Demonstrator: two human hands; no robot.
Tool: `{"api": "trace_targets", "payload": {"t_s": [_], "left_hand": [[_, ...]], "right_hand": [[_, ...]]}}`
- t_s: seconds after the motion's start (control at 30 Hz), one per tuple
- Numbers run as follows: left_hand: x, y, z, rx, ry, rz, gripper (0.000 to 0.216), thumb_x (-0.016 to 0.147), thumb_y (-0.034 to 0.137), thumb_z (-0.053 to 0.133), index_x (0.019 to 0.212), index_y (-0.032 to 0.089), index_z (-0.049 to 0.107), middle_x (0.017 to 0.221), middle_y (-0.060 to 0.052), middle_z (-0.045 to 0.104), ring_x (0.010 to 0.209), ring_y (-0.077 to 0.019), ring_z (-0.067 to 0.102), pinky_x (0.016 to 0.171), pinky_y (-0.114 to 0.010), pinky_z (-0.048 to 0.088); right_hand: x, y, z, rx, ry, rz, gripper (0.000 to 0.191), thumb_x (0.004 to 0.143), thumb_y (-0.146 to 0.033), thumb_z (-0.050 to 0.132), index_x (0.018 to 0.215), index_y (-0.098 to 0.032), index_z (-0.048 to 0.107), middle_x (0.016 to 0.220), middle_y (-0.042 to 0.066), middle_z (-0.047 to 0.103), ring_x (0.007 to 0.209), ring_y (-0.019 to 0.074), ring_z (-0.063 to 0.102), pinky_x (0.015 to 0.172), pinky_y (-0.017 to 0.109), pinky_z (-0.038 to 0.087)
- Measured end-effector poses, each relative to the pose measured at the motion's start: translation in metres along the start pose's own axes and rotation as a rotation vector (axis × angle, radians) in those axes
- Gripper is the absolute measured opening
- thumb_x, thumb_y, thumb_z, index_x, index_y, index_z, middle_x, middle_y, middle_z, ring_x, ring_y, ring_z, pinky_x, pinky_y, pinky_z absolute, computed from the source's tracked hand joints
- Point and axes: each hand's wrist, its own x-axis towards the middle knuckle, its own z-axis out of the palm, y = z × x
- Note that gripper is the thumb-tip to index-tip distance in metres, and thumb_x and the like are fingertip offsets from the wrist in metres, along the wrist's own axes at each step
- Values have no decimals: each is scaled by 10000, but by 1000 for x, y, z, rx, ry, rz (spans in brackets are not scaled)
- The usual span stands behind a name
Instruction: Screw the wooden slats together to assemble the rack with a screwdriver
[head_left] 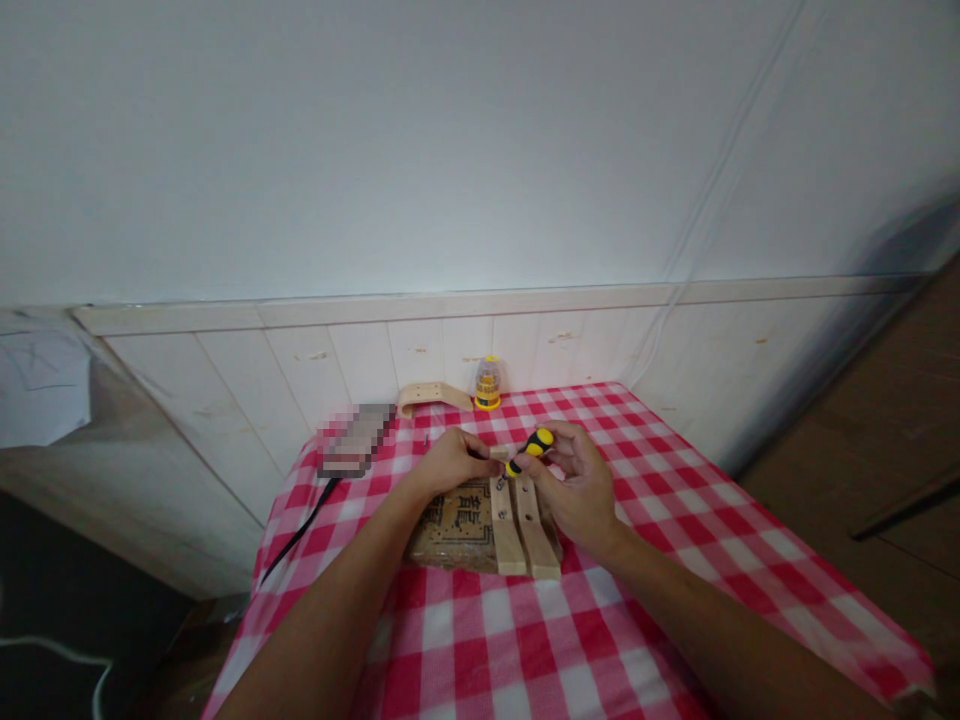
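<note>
"Let's set our clock on the block point(452, 535) and start from the left."

"Out past nine we see paper point(45, 385), thin, white and faintly lined. Nearer nine, a slim black cord point(300, 530) trails over the cloth point(465, 650), woven-looking in red and white checks."

"And at ten?"

"A flat oblong point(357, 442), pixelated, so we can't name it. At twelve, toward the planked wall point(360, 365), lies a bent piece point(435, 394) of smooth, pale wood, one end curled under."

"The block itself?"

"Brown and flat, with dark characters and a squared border on its face. Our left hand point(459, 460) is at twelve, fingers drawn together by the far end of the strips point(508, 545); we can't tell whether they pinch anything."

"Those strips?"

"Two pale wooden lengths, side by side across the block's three o'clock side, dotted with dark round spots, their near ends angled. At one, farther off, stands a clear, tapering jar point(488, 383) with a yellow cap and base."

"Last?"

"At two, a screwdriver point(531, 450), its rounded handle yellow and black, slanting over the strips. Our right hand point(581, 485) grips that handle."
</note>
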Motion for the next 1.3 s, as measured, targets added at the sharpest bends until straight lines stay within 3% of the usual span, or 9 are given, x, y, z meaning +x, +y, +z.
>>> {"api": "trace_targets", "payload": {"t_s": [0.87,1.1,1.3], "left_hand": [[-2,3,-1,46,7,11,342,644,422,757,773,106,787,531,33,538,507,-94,416,530,-249,307],[-1,-1,0,41,3,7,341,649,429,751,767,110,779,548,26,555,529,-101,439,529,-243,292],[-1,-2,0,51,4,12,342,658,439,743,736,106,766,531,30,532,519,-95,417,515,-239,266]], "right_hand": [[5,0,-2,-28,-70,53,351,818,-350,720,1134,-228,629,931,52,746,786,202,728,665,308,594],[3,10,-5,-43,-174,49,435,903,-333,626,1329,-256,587,950,55,731,829,208,718,714,336,600],[3,6,-10,-69,-217,-51,478,937,-320,591,1407,-258,534,1043,77,724,827,201,701,747,338,585]]}}
